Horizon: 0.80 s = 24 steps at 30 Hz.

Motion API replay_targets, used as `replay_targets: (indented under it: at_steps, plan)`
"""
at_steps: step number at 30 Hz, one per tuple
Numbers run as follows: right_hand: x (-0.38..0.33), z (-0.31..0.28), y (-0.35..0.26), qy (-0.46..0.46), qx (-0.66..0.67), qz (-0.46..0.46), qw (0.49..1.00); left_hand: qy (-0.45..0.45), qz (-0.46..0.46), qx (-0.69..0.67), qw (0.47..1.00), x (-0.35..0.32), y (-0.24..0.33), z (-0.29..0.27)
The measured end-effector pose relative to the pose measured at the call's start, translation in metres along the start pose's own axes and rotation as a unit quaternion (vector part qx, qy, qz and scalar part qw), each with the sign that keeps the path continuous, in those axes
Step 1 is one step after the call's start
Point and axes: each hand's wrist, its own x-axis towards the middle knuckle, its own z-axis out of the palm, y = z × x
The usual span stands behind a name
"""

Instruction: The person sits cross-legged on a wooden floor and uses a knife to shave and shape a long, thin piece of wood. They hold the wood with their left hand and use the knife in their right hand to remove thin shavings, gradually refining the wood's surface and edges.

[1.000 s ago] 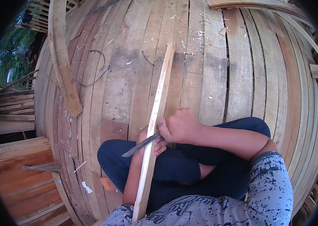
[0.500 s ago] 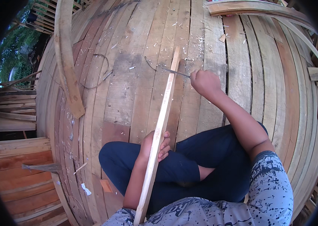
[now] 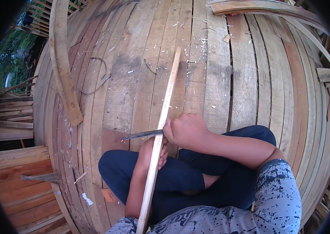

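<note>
A long, thin strip of pale wood (image 3: 161,136), straight and flat-sided, runs from the bottom edge of the view upward and slightly to the right, its far end resting on the plank floor. Its near part lies over the person's lap. A dark, narrow metal blade (image 3: 143,134) crosses the strip about halfway along, lying nearly level with its pointed tip out to the left, its edge set against the strip's left side.
</note>
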Motion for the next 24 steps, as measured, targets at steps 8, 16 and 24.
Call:
replay_targets:
  at_steps: [8,16,24]
  plan:
    - [0.018,0.006,0.014,0.004,0.002,0.038,0.999,0.029,0.0,0.031,0.999,-0.002,0.002,0.005]
    - [0.035,0.004,0.032,0.036,0.038,0.111,0.993,0.064,0.005,0.064,0.996,-0.002,0.004,0.009]
    - [0.013,-0.007,0.014,-0.004,0.02,0.046,0.999,0.211,0.062,0.266,0.939,-0.001,-0.002,0.006]
